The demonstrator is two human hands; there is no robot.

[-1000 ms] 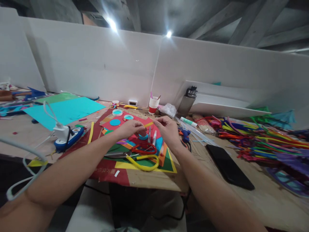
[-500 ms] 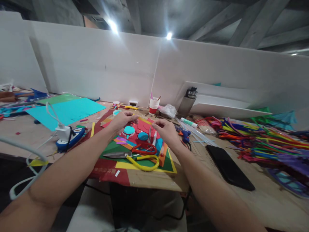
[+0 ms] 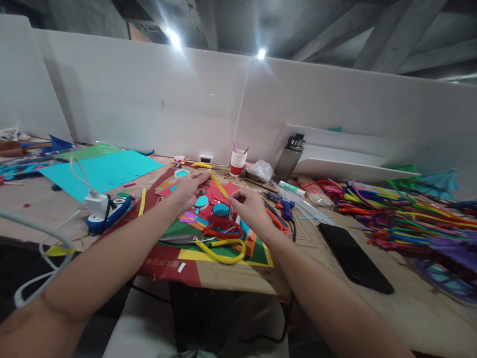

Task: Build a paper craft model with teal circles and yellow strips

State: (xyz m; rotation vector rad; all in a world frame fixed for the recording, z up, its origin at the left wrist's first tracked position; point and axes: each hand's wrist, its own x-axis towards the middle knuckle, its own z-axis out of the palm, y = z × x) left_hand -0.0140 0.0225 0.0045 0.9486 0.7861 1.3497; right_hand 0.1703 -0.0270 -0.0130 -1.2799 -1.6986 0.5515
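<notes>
A narrow yellow strip stretches between my two hands above the red paper, slanting down to the right. Its upper end is pinched by my left hand, the lower end by my right hand. Beneath them lie blue ovals, one of them a blue oval on the red paper. Nearer to me, scissors with yellow handles rest on green and yellow sheets, overlapping a red-handled pair.
A large turquoise sheet and a blue power strip lie on the left. Rightward are a glue gun, a black phone and many coloured pipe cleaners. A paper cup and a bottle stand behind.
The strip has turned from nearly level to a steeper slant. My right hand has moved slightly left and down, and my left hand slightly left and up. An orange-edged tool now shows beside my right wrist.
</notes>
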